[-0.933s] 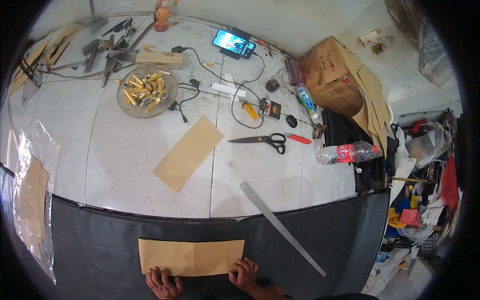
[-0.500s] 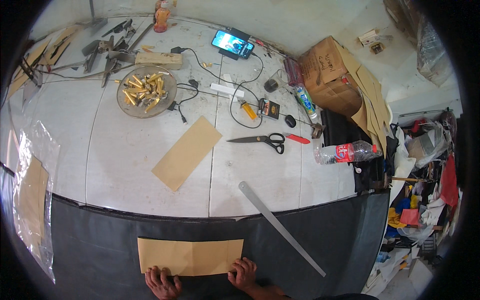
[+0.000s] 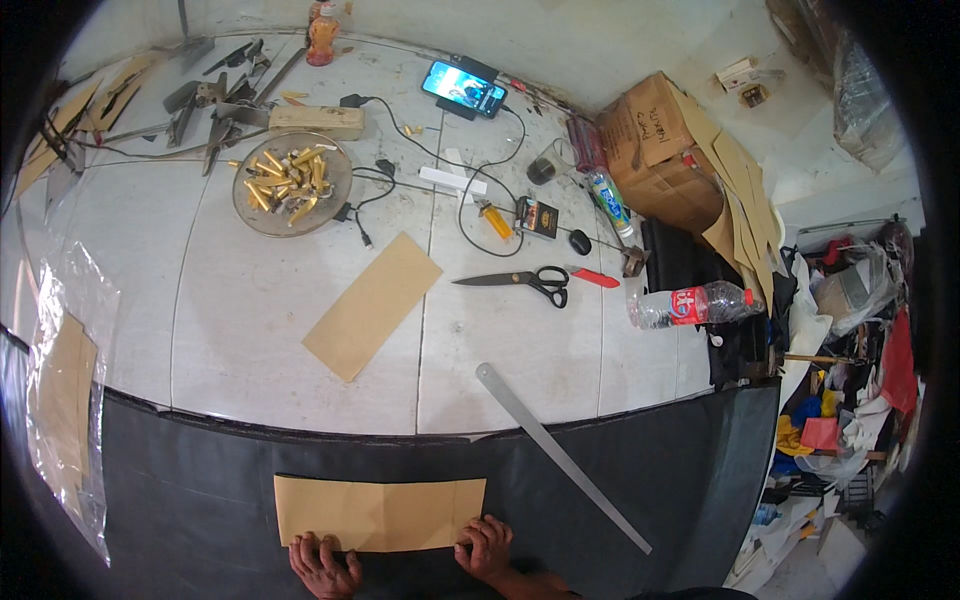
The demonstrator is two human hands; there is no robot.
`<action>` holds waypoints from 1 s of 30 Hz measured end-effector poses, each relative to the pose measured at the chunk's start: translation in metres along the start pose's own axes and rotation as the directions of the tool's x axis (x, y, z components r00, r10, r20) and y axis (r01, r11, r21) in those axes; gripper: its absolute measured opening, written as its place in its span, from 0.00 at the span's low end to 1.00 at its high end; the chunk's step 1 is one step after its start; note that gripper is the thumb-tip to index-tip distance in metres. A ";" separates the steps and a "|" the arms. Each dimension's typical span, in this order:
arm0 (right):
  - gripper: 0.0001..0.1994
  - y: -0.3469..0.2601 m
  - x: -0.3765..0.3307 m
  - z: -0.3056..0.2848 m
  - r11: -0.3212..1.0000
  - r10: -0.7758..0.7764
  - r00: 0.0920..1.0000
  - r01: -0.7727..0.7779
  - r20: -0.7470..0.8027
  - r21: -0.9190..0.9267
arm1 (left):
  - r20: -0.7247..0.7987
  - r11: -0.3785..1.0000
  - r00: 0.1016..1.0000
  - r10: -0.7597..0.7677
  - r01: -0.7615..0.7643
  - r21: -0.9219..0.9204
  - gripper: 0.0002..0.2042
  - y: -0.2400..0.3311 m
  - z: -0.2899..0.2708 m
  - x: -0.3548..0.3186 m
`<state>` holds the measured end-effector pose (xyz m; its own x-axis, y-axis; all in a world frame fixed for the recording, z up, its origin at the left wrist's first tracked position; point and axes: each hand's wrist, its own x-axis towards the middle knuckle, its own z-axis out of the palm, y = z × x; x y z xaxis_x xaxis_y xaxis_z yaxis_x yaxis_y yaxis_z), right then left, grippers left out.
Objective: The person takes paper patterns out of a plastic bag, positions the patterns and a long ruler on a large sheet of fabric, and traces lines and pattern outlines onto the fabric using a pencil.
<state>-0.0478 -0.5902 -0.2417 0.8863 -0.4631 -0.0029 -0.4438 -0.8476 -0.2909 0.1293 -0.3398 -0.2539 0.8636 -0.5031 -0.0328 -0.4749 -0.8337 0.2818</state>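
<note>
A long tan sheet of card (image 3: pixel 385 510) with a crease across its middle and a line near its right end lies on the black mat (image 3: pixel 215 475). My left hand (image 3: pixel 325 567) has its curled fingertips on the near edge at the left end. At the near right corner, my right hand (image 3: pixel 485 547) holds the card with bent fingers. What lies under the card's edge is hidden. A metal ruler (image 3: pixel 565 460) rests slantwise to the right. Beyond the mat lies another tan card strip (image 3: pixel 373 307), beside black-handled scissors (image 3: pixel 520 281) and a red cutter (image 3: pixel 595 277).
A glass dish (image 3: pixel 291 228) of brass-coloured tubes, a phone (image 3: pixel 463 87), cables and a lighter (image 3: pixel 497 222) sit farther back. On the right are a plastic bottle (image 3: pixel 697 305) and a cardboard box (image 3: pixel 650 140). A clear bag (image 3: pixel 62 410) with card lies left.
</note>
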 end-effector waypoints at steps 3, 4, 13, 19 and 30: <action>0.18 0.000 0.000 -0.001 1.000 0.007 1.000 -0.007 0.018 0.000 | 0.001 1.000 1.000 0.014 -0.014 0.005 0.23 -0.002 0.001 0.000; 0.18 0.000 0.001 -0.001 1.000 0.009 1.000 -0.009 0.028 -0.003 | 0.002 1.000 1.000 0.014 -0.014 0.005 0.23 -0.001 0.000 0.000; 0.21 -0.002 -0.002 0.001 0.998 0.022 0.999 -0.023 0.028 0.052 | -0.004 1.000 1.000 0.017 -0.017 -0.004 0.24 -0.004 0.000 0.001; 0.18 -0.005 0.001 -0.007 1.000 0.006 1.000 -0.006 0.013 0.005 | -0.002 1.000 1.000 0.006 -0.006 -0.005 0.23 0.003 -0.006 0.002; 0.20 -0.002 0.006 -0.001 0.994 -0.106 0.994 0.106 0.033 0.001 | -0.162 0.996 0.987 -0.004 -0.009 -0.085 0.26 0.004 -0.012 0.011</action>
<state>-0.0419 -0.5918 -0.2405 0.9323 -0.3617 -0.0036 -0.3471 -0.8917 -0.2904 0.1392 -0.3462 -0.2412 0.8817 -0.4557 0.1220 -0.4670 -0.8065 0.3625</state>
